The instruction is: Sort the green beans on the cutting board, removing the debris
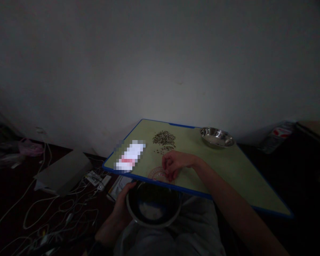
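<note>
My left hand (124, 199) grips the left rim of a metal bowl (154, 223), which sits over my lap just below the table's front edge. Its inside is dark, and I cannot make out whether anything lies in it. My right hand (172, 164) is over the table near that edge, fingers curled and pointing down at a red printed round pattern (155, 173). Whatever its fingertips may hold is too small to tell. Beyond this hand, a loose pile of small seeds or grains (164, 138) is spread on the pale green tabletop (192, 142).
A second metal bowl (217, 138) stands at the table's back right. On the left lies a bright, blurred-out rectangle (130, 156), perhaps a phone. Tangled cables (66, 209) and a grey box (64, 170) are on the floor at left. A wall rises behind the table.
</note>
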`<action>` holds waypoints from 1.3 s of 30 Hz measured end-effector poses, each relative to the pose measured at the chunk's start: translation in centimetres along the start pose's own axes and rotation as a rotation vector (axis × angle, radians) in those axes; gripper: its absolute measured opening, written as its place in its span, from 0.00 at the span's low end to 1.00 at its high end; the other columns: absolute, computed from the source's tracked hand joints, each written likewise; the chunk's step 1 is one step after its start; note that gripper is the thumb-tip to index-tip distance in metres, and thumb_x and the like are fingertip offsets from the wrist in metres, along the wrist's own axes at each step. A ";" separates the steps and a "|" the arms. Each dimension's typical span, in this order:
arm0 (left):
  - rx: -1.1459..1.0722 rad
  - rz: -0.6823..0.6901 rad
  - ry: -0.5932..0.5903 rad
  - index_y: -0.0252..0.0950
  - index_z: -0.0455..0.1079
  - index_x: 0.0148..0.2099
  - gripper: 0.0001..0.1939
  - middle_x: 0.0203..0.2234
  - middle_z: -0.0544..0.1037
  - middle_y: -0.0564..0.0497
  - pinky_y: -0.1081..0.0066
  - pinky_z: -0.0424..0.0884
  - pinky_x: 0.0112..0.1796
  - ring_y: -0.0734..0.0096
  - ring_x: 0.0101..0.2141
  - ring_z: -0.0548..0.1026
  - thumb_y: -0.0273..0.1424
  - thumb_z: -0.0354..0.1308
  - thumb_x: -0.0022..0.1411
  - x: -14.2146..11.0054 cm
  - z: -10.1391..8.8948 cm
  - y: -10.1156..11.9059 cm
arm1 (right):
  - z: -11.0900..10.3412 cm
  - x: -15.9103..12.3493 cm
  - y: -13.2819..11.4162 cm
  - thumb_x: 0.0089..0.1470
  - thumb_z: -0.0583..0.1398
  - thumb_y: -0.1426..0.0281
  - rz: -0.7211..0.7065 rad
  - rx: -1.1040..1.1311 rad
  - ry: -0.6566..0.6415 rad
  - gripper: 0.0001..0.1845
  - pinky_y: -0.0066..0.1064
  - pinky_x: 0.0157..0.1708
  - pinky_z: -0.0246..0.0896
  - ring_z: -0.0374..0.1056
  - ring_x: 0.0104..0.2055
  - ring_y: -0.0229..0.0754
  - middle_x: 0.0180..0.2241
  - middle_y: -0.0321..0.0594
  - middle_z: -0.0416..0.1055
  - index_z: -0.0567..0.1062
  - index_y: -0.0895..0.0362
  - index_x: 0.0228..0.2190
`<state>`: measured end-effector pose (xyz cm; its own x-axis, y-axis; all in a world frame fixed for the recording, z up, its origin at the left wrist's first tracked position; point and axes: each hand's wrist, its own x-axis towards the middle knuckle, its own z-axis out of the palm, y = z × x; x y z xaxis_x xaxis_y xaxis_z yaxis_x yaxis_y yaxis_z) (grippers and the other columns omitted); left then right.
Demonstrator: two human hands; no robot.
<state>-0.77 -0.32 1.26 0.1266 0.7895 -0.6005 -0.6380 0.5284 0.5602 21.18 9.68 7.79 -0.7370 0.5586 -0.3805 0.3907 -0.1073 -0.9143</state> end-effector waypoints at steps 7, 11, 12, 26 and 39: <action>0.077 0.019 0.000 0.32 0.74 0.26 0.09 0.19 0.80 0.48 0.67 0.71 0.30 0.62 0.24 0.77 0.31 0.55 0.52 0.1 -0.2 0.0 | 0.7 0.0 -1.0 0.44 0.61 0.71 -0.171 -0.118 0.422 0.08 0.26 0.23 0.66 0.71 0.23 0.38 0.23 0.39 0.73 0.66 0.59 0.28; 0.087 0.031 0.049 0.32 0.74 0.25 0.09 0.18 0.80 0.49 0.69 0.71 0.28 0.64 0.23 0.77 0.29 0.54 0.52 -0.1 0.0 0.0 | 1.5 -0.4 -0.5 0.46 0.58 0.71 -0.273 -0.457 0.813 0.07 0.27 0.27 0.64 0.71 0.26 0.39 0.26 0.40 0.75 0.71 0.58 0.31; 0.080 0.037 0.052 0.32 0.73 0.24 0.09 0.18 0.80 0.49 0.69 0.71 0.28 0.64 0.22 0.77 0.28 0.54 0.52 -0.1 0.0 0.0 | 1.6 -0.6 -0.3 0.47 0.58 0.71 -0.275 -0.547 0.872 0.08 0.27 0.28 0.64 0.71 0.27 0.39 0.27 0.40 0.76 0.72 0.58 0.33; 0.053 0.027 0.047 0.31 0.74 0.24 0.10 0.17 0.80 0.48 0.70 0.71 0.25 0.64 0.21 0.77 0.27 0.53 0.53 -0.2 0.2 0.0 | 0.4 -0.7 -0.8 0.47 0.56 0.73 -0.119 -1.012 0.867 0.11 0.26 0.29 0.55 0.70 0.30 0.39 0.28 0.40 0.76 0.76 0.57 0.33; 0.080 0.010 0.059 0.32 0.74 0.25 0.11 0.19 0.81 0.47 0.67 0.73 0.27 0.62 0.22 0.78 0.30 0.53 0.54 -0.2 0.2 0.0 | 0.2 0.4 -1.5 0.49 0.54 0.73 -0.144 -1.118 0.795 0.13 0.26 0.30 0.54 0.69 0.32 0.39 0.31 0.40 0.76 0.75 0.57 0.36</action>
<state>-0.72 -0.42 1.49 0.0740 0.7766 -0.6257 -0.5759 0.5455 0.6089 20.19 9.93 9.00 -0.4455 0.8641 0.2343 0.8485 0.4910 -0.1975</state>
